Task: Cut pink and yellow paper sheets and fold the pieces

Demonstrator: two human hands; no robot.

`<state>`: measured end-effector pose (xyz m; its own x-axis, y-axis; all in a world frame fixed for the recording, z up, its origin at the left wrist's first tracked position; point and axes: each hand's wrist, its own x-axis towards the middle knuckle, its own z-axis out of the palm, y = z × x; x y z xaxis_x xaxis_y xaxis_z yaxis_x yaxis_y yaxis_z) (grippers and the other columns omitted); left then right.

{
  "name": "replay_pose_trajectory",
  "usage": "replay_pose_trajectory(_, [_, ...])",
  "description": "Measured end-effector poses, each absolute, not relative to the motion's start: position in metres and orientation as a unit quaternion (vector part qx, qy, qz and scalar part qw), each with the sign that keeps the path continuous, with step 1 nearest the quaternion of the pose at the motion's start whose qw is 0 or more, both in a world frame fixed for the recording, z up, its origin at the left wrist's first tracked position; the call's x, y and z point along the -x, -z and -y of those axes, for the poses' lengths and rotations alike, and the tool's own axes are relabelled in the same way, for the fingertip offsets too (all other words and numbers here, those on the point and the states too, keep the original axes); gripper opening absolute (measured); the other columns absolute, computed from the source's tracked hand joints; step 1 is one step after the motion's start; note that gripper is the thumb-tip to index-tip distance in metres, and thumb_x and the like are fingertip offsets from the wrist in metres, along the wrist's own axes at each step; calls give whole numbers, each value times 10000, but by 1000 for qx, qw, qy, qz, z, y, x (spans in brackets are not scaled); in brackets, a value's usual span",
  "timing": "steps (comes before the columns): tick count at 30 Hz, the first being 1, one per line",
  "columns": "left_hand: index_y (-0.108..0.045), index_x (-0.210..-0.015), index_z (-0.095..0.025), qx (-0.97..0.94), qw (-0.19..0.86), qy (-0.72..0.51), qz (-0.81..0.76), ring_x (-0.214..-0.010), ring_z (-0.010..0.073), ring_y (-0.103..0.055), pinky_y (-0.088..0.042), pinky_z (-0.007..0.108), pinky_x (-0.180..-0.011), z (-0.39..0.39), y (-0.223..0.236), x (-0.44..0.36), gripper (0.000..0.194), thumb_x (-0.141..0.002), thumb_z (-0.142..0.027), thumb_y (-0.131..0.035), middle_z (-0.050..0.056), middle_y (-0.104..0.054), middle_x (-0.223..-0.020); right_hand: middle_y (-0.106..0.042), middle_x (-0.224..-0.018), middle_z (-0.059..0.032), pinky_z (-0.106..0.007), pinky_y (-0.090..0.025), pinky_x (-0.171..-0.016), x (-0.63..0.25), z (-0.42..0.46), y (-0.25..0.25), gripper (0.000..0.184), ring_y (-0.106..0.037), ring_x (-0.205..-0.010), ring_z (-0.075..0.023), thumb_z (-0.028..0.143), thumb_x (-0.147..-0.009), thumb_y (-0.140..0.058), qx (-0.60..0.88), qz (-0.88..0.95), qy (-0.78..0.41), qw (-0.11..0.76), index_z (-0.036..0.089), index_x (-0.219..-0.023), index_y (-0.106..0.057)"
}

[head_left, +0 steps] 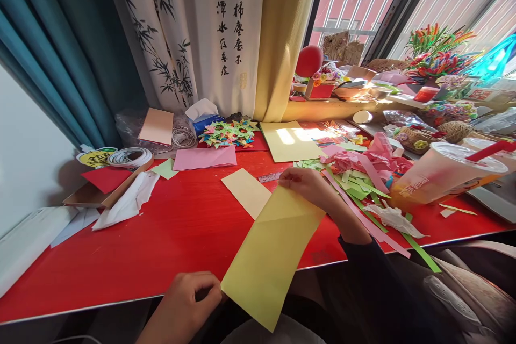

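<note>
A long sheet of yellow paper [274,250] is stretched between my two hands, tilted over the table's front edge. At its lower left corner my left hand [187,301] pinches it between thumb and forefinger. My right hand [306,185] grips the far end of the sheet, its fingers closed on the edge. Under and beyond that end lies a paler cream paper strip [246,191] on the red table [173,242]. A speckled pink strip [269,177] sits close to my right fingertips.
Green and pink paper scraps [358,185] pile up at the right, beside a drink cup [439,177] with a red straw. Pink paper [205,157], folded paper stars [228,133] and a yellow sheet [290,142] lie at the back. A cardboard tray [121,193] stands at left.
</note>
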<state>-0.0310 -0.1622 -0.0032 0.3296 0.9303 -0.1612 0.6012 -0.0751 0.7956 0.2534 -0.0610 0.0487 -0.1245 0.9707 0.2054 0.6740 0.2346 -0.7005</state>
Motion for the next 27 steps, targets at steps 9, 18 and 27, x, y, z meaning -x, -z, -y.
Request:
replay_pose_trajectory(9, [-673, -907, -226, -722, 308, -336, -520, -826, 164, -616, -459, 227, -685, 117, -43, -22, 289, -872, -419, -460, 11, -691, -938, -653, -761, -3, -246, -401, -630, -209, 73, -60, 167, -534, -676, -124, 332, -826, -581, 484, 757, -289, 331, 192, -760, -643])
replay_pose_trajectory(18, [-687, -762, -187, -684, 347, -385, -513, -678, 145, -609, -435, 210, -563, 120, -43, -38, 240, -844, -332, -514, 2, -691, -743, -681, -796, -2, -245, -404, -666, -210, 85, -68, 133, -571, -727, -139, 300, -842, -589, 483, 750, -233, 387, 203, -763, -635])
replay_pose_trajectory(27, [-688, -700, -202, -695, 353, -383, -496, -693, 160, -629, -461, 220, -605, 133, -32, -32, 231, -826, -303, -522, 6, -680, -702, -659, -739, 4, -245, -405, -636, -232, 81, -69, 134, -557, -684, -137, 302, -832, -580, 525, 724, -194, 404, 205, -749, -622])
